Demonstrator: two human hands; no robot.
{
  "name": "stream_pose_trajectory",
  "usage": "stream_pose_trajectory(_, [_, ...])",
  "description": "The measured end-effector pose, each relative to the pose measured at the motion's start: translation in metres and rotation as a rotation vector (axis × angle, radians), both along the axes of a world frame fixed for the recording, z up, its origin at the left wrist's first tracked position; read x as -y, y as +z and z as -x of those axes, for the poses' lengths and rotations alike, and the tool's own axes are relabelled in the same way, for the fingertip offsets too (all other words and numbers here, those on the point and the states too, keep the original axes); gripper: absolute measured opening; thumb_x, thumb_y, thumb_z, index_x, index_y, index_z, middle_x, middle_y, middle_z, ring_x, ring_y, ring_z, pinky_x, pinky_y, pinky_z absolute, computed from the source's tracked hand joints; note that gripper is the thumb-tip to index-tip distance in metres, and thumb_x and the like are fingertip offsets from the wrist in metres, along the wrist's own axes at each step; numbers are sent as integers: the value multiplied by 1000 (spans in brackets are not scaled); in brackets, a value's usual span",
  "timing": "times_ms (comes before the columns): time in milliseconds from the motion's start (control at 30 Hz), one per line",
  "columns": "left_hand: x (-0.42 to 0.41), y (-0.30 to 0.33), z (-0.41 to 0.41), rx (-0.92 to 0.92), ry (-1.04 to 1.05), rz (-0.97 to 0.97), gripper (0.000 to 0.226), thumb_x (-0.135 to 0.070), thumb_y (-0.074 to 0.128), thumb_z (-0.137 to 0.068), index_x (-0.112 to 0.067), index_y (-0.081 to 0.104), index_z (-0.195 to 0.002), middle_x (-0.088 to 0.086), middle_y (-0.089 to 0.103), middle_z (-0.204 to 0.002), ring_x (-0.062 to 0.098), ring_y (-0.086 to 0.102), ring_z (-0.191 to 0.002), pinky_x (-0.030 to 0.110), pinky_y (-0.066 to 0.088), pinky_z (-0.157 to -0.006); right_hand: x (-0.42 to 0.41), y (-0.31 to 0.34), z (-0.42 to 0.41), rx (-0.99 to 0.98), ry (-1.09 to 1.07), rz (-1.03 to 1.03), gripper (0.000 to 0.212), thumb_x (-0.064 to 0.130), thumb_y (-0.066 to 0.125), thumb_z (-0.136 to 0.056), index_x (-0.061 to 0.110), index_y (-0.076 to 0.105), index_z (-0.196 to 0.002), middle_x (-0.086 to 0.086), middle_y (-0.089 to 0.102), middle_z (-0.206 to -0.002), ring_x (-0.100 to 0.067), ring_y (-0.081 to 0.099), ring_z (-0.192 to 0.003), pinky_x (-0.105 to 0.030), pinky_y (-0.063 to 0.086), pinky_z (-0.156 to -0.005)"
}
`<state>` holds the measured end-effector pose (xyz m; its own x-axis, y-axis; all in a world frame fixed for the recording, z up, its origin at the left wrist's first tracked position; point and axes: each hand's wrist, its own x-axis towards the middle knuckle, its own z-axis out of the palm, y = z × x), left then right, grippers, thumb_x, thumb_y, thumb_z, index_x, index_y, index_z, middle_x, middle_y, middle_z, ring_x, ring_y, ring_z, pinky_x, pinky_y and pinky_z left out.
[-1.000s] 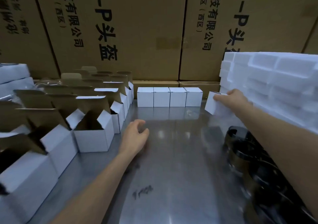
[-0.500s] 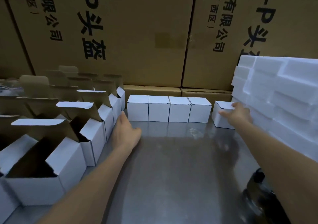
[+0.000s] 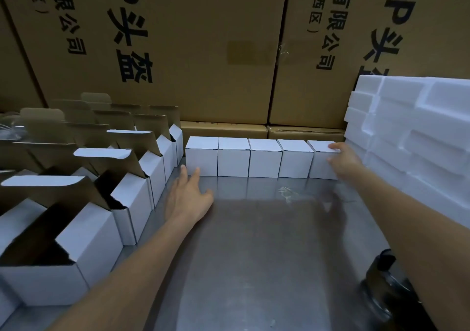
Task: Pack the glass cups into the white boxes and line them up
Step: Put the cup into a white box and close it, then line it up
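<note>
Now right hand (image 3: 342, 159) grips the fifth closed box (image 3: 321, 161) at row end (image 3: 232, 157): press it flush to its neighbour, fronts level; left hand (image 3: 188, 195) hovers loose, empty, near first box.

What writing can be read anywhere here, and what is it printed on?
"P头盔": left brown carton, large black print, top cut off.
"有限公司": same carton, smaller print; the bracketed text beside it is cut off.
"有限公司" and "(西区)": right brown carton.
"P头": right carton, rest hidden by the foam stack.
White boxes: no print.
</note>
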<state>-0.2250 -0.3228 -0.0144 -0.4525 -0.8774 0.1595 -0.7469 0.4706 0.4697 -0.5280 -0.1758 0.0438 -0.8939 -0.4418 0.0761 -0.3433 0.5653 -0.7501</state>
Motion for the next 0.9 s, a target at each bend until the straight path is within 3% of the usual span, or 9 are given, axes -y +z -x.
stream_pose_trajectory(100, [-2, 0, 0, 15, -7, 5, 62, -38, 41, -96, -28, 15, -152, 0, -2, -162, 26, 11, -147, 41, 26, -113, -2, 4, 2, 21, 42, -19, 43, 2, 32, -96, 23, 48, -130, -16, 43, -107, -24, 42, -62, -30, 37, -50])
stream_pose_trajectory(300, [-1, 1, 1, 14, 4, -11, 64, -37, 42, -95, -26, 16, -152, 0, 0, -162, 25, 9, -147, 42, 24, -113, -5, -2, 0, 19, 79, -47, 54, -5, 27, -94, 23, 40, -138, -11, 40, -79, -24, 36, -60, -31, 34, -51])
stream_pose_trajectory(400, [-5, 3, -1, -52, -3, 25, 63, -33, 47, -94, -22, 21, -151, 0, 6, -161, 23, 11, -147, 40, 24, -114, -6, -6, -15, 21, 5, 14, 56, 2, 32, -95, 26, 28, -146, -17, 43, -112, -33, 47, -95, -35, 44, -76])
stream_pose_trajectory(467, [-13, 4, -4, -58, -61, 101, 60, -30, 48, -94, -20, 27, -149, 1, 12, -160, 22, 13, -146, 38, 23, -114, -12, -5, -26, 18, -65, -31, 53, 7, 35, -96, 21, 23, -146, -19, 35, -137, -38, 42, -120, -43, 43, -97])
stream_pose_trajectory(500, [-18, 4, -6, -48, -114, 138, 60, -30, 49, -93, -19, 29, -148, 2, 14, -160, 22, 14, -146, 37, 21, -115, -18, -3, -31, -6, -66, -98, 50, 8, 36, -96, 16, 25, -144, -20, 35, -139, -39, 41, -122, -45, 43, -99])
stream_pose_trajectory(600, [-41, 3, -15, -25, -254, 176, 59, -35, 50, -92, -21, 33, -147, 2, 20, -158, 21, 18, -144, 34, 21, -114, -42, 14, -43, -84, 19, -257, 25, 7, 39, -95, 4, 48, -118, -20, 49, -115, -34, 49, -101, -38, 44, -82])
stream_pose_trajectory(667, [-60, 3, -26, -16, -282, 196, 57, -37, 48, -93, -21, 35, -146, 1, 27, -155, 21, 25, -141, 34, 25, -112, -60, 27, -58, -117, 80, -336, 21, 12, 46, -95, 1, 58, -108, -16, 56, -106, -32, 51, -94, -36, 44, -78])
stream_pose_trajectory(767, [-96, 4, -51, -17, -288, 272, 46, -31, 46, -94, -18, 44, -138, 1, 47, -139, 20, 42, -128, 33, 37, -101, -92, 38, -90, -184, 120, -372, 21, 14, 50, -93, 0, 64, -102, -15, 62, -102, -29, 55, -91, -32, 45, -74])
stream_pose_trajectory(900, [-158, 5, -95, -40, -307, 307, 29, -25, 43, -94, -21, 57, -118, -3, 56, -120, 19, 50, -114, 33, 44, -87, -135, 37, -147, -331, 73, -463, 19, 16, 43, -94, 8, 59, -99, -14, 60, -107, -30, 51, -92, -33, 42, -79])
